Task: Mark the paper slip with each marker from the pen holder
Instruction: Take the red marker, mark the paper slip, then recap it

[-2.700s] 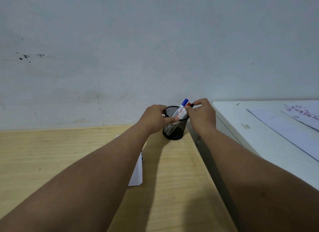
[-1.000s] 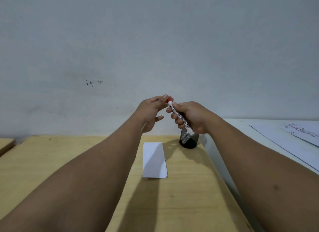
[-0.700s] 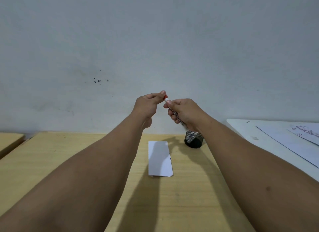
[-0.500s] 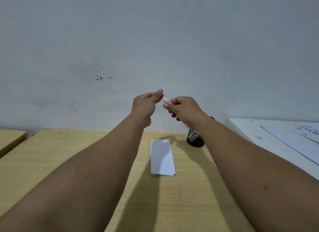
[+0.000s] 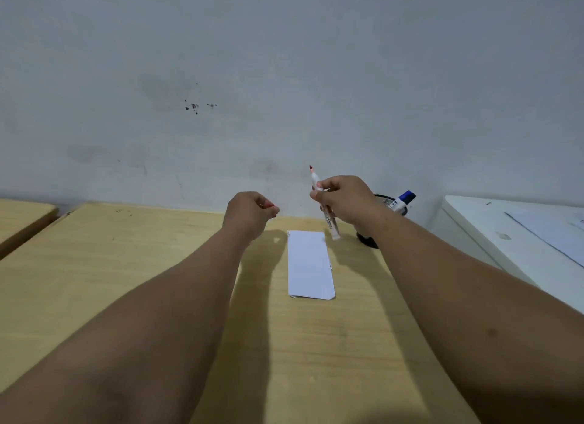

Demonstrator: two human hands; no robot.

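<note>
Cap off, red-tipped marker (image 5: pixel 325 207) upright

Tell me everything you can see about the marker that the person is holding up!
The red marker is slim, with a white barrel that looks like plastic and small dark print along it. Its cap is off, so the red tip shows, pointing up towards the wall. It tilts slightly, its blunt end hanging above the far corner of the paper slip without touching it. Only the right hand touches it, pinching the barrel below the tip. The left hand is apart, closed on something small and red, probably the cap.
</note>
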